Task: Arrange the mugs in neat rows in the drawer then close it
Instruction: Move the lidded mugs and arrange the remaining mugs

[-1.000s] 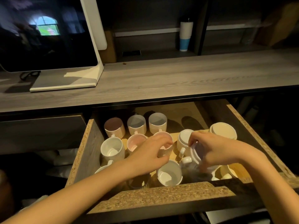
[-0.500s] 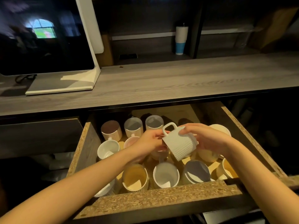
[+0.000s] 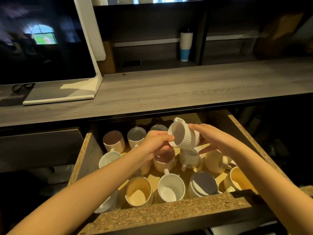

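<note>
1 ribbed mug held tilted: left hand pinches rim, right hand grips base.

mugs in open drawer, under counter, monitor on counter

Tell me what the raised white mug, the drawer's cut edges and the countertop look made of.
Ribbed white mug: probably glazed ceramic; thick rim, moulded ribs, soft satin sheen. Drawer: raw particleboard; speckled chips show on the unfinished cut edges. Countertop: grey wood-grain, matte; laminate or veneer, cannot tell which.
</note>
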